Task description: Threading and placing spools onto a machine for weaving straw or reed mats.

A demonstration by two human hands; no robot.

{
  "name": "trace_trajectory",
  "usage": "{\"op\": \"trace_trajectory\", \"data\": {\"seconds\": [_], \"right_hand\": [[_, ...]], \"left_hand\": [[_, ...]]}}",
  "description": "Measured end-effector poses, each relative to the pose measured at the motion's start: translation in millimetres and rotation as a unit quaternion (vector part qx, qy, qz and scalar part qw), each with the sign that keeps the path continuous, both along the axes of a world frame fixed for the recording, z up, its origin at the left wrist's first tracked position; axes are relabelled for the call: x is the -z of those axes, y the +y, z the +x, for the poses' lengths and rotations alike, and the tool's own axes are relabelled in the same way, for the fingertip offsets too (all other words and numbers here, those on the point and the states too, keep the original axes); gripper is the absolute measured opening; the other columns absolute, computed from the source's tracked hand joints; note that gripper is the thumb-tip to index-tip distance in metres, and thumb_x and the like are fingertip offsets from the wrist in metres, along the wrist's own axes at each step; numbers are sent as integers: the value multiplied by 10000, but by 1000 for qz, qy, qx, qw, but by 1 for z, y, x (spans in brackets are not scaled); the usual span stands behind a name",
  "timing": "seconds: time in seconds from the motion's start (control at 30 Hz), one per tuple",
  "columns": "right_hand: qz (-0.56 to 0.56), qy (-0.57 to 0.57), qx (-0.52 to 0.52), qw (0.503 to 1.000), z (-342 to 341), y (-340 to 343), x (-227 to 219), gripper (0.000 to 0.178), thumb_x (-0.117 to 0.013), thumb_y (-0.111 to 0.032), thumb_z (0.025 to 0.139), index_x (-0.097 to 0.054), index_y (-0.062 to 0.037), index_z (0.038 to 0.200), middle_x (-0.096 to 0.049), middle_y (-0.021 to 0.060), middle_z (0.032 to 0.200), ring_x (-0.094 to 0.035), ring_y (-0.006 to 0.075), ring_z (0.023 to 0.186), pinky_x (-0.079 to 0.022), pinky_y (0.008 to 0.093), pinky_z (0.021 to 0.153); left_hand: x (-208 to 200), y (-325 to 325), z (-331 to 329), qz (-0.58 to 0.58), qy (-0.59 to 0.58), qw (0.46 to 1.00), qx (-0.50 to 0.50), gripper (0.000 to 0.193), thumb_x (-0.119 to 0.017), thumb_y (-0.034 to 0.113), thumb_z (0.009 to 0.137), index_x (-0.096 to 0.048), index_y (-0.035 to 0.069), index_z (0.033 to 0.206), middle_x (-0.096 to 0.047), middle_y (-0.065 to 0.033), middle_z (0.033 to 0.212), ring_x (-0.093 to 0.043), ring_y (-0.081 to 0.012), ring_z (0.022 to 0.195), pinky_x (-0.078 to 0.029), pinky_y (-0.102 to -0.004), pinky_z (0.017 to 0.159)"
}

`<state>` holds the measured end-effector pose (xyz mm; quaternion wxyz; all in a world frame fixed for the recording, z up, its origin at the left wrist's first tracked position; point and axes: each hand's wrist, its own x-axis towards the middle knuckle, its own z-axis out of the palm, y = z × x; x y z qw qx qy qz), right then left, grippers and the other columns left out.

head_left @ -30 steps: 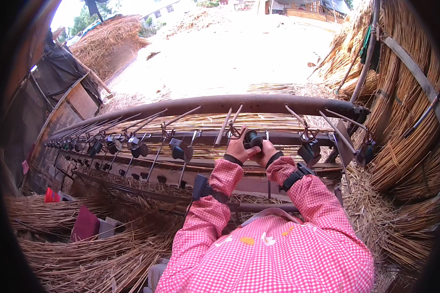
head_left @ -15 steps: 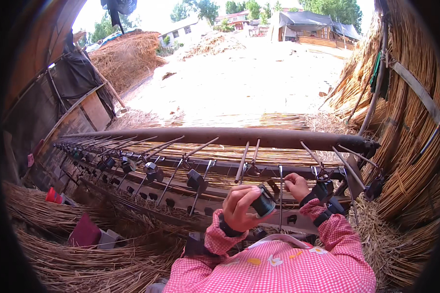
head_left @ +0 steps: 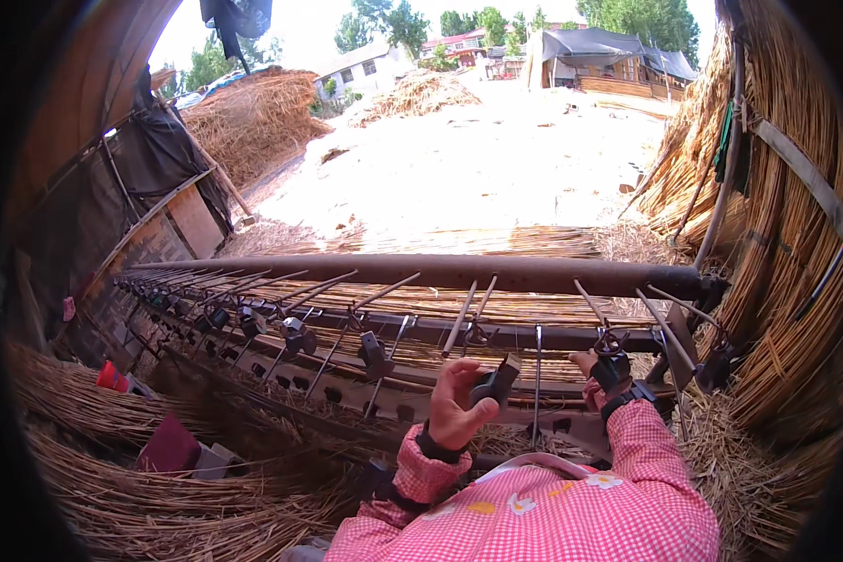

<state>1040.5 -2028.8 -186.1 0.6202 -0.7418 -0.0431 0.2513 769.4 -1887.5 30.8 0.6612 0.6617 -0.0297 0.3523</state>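
My left hand (head_left: 457,405) is wrapped round a dark spool-like piece (head_left: 497,380) with a flat dark flap at its top, holding it in front of the rack. To its right, my right hand (head_left: 594,377) has its fingers drawn together; whatever they pinch is too small to make out. A dark hanging holder (head_left: 613,367) on the rack partly covers that hand. Between my hands a thin metal rod (head_left: 538,384) runs down from the rack. Another dark block-like holder (head_left: 375,354) hangs to the left of my left hand.
A thick brown pipe (head_left: 459,273) with pegs spans the rack, above reeds laid lengthwise. Reed bundles (head_left: 787,234) stand at the right. Loose reeds (head_left: 178,496) lie at lower left, near a maroon board (head_left: 168,444) and a red container (head_left: 112,377).
My right hand has moved right, away from the spool-like piece, to behind the hanging holder. My left hand still grips the piece, which has been turned and its flap now points up.
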Motion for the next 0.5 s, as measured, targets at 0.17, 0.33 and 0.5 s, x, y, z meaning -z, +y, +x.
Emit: {"op": "trace_trajectory", "data": {"seconds": [0.17,0.33,0.5], "right_hand": [[45,219,-128,966,-57,12,-80,112,-578,-174,770,-544,-67,760,-425,-2,488,-465,120,447,-499,312,567],[62,35,-358,931,-119,-42,-104,277,-544,-250,808,-600,19,830,-579,44,641,-562,124,538,-454,241,506],[179,-170,-319,915,-155,-90,-149,249,-488,-235,864,-602,-14,868,-593,5,779,-535,75,724,-431,223,649]], "left_hand": [[57,5,22,-296,-98,926,213,701,-688,431,660,-365,45,1148,-492,-102,1049,-508,-186,965,-431,-320,809],[61,-43,37,-165,78,904,387,740,-707,353,668,-327,41,1221,-404,-116,1218,-414,-233,1123,-331,-364,939],[6,-97,79,-41,-9,930,365,792,-676,321,707,-209,22,1271,-314,-98,1263,-339,-222,1160,-245,-366,976]]}}
